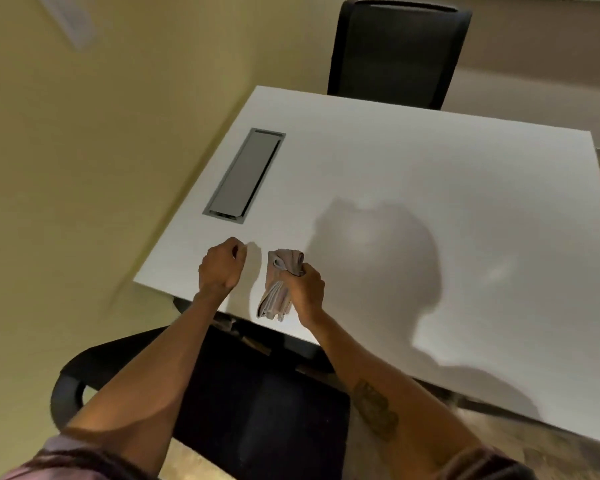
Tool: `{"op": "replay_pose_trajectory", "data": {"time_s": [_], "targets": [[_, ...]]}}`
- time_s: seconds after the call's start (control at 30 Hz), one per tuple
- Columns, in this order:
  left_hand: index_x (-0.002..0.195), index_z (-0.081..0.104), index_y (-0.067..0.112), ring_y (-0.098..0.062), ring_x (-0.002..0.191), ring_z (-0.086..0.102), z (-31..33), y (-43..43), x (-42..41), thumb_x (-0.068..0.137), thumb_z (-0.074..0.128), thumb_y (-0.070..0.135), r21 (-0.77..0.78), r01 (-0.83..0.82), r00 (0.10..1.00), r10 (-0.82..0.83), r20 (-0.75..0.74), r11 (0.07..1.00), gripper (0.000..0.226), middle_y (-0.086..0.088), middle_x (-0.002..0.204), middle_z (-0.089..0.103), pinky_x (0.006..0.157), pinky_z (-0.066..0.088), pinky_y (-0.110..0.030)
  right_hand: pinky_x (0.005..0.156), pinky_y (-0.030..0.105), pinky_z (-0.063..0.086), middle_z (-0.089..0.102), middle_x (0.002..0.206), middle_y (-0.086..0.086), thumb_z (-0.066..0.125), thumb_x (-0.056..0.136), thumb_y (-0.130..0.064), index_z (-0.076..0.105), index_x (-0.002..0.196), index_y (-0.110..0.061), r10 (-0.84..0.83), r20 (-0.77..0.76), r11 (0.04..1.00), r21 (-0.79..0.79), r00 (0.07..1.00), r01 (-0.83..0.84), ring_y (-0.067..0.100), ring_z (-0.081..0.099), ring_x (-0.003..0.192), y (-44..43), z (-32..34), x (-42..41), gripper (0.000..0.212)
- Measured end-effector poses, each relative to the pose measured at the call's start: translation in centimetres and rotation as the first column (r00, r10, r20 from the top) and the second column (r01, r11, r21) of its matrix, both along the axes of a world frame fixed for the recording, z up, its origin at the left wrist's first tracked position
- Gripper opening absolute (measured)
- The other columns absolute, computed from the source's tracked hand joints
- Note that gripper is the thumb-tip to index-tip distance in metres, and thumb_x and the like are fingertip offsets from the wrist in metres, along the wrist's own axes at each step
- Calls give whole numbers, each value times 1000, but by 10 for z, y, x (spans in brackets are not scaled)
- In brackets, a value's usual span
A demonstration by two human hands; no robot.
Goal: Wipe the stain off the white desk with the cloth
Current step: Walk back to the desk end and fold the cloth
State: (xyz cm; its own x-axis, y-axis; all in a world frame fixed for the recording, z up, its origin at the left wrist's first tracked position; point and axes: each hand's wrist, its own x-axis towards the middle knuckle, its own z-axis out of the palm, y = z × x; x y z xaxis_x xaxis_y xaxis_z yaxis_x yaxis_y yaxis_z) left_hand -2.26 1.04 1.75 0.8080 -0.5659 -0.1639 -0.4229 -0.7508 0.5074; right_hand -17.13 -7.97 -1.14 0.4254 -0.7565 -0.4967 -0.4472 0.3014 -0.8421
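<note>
A folded beige cloth (278, 289) hangs from my right hand (307, 289), which grips its upper end just above the near edge of the white desk (430, 174). My left hand (222, 265) is a closed fist with nothing visible in it, hovering over the desk's near left corner, a short gap left of the cloth. No stain shows on the desk surface from here; a large shadow of my head covers the middle.
A grey cable hatch (245, 174) is set into the desk near its left edge. One black chair (395, 53) stands at the far side, another black chair (222, 393) under my arms. A yellow wall runs along the left.
</note>
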Motion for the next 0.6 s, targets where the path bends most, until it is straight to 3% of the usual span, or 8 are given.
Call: {"op": "replay_pose_trajectory", "data": {"time_s": [0.1,0.2,0.3,0.43,0.53,0.6], "targets": [[97,69,19,-26,80,72,-4,27,29,102,51,31,-21,-109,990,106,-94,994,23,0,92,77,77,55,-36,73,36,53,73,91,6,74,77,-28,70,96,-17,-16,26,997,77,1000,14,26,68,83,17,-6,36,22],[99,71,20,-20,75,74,-11,49,48,103,52,28,15,-64,984,66,-166,998,21,0,95,78,70,51,-29,74,34,52,72,96,8,73,79,-24,69,101,-16,-13,0,996,91,1000,13,29,67,87,30,-10,68,24],[109,73,23,-21,87,75,-22,64,58,105,50,29,95,31,980,-11,-201,995,24,2,106,78,80,54,-30,77,36,52,71,101,12,71,82,-27,65,107,-10,-21,-86,998,51,996,25,31,67,91,39,-16,93,31],[129,69,26,-29,115,68,-30,76,66,107,49,31,145,30,982,-3,-186,989,30,-2,126,73,99,53,-39,82,35,51,69,107,12,69,87,-37,58,116,-7,-24,-152,999,42,988,30,30,67,96,47,-16,114,43],[135,65,27,-34,122,63,-30,80,69,107,48,34,155,30,986,-4,-166,987,33,-7,133,69,100,50,-40,97,41,52,66,118,11,67,89,-32,56,126,-10,16,-129,997,79,992,-6,31,63,108,47,-7,121,44],[133,65,29,-34,121,63,-27,80,69,106,48,35,153,31,986,-6,-165,988,32,-7,133,68,98,50,-40,99,43,52,66,122,11,62,92,-26,57,126,-12,51,-105,996,77,993,-43,31,62,111,45,2,121,37]]}}
